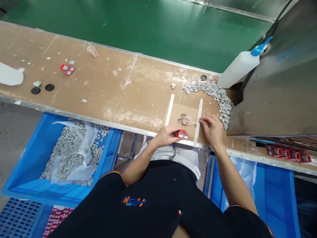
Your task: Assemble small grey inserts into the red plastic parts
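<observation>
My left hand (166, 136) is closed around a small red toy vehicle (182, 134) with pale blue windows, at the table's front edge. On the right, my right hand (212, 130) pinches thumb and fingers together beside a strip of white tape (198, 121); whatever is between the fingertips is too small to make out. Between the hands, a small clear cup (187, 120) with a thin white stick (192, 123) in it stands on a brown-stained cardboard piece (177, 112). Small grey rectangular pieces (215, 92) lie in a curved heap beyond my right hand.
A white bottle with a blue nozzle (239, 67) leans at right against a metal panel (279, 82). Several red vehicles (288, 153) line the right edge; another red vehicle (66, 69) lies far left. Blue bins (22, 165) flank me below the table. A green surface (148, 29) runs behind.
</observation>
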Available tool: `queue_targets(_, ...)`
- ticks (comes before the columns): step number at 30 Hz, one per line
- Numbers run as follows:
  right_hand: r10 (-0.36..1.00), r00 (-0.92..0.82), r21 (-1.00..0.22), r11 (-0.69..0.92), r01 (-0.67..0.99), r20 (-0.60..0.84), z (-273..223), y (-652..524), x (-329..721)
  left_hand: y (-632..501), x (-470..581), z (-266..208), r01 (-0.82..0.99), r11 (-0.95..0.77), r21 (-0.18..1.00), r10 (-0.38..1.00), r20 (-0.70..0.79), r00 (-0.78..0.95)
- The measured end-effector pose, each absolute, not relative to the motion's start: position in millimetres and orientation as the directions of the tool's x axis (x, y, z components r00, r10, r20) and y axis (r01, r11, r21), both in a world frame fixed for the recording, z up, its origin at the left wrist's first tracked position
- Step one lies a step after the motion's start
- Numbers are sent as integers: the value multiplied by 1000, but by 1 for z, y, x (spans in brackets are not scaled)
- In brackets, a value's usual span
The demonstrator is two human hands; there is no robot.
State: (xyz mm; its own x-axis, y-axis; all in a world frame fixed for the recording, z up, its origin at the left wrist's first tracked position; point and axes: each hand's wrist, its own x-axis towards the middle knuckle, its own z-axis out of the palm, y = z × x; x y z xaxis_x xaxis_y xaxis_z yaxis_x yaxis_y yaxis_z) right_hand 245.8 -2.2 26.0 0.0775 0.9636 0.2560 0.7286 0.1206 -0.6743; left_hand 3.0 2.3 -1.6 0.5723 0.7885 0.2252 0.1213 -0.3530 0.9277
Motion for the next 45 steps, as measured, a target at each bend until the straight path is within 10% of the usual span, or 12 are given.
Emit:
queue_targets(13, 982, -187, -856, 81, 511, -18, 47, -33, 209, 1, 2, -8, 46, -199, 979, 766, 126, 630)
queue_targets(29, 956, -255, -661, 285, 694, 145, 46, -56, 194, -4, 2, -6, 179, -351, 919, 757, 166, 632)
queue_targets(45, 996, 67, -991, -63, 121, -55, 26, -83, 181, -10, 2, 16, 7, -353, 936, 760, 283, 585)
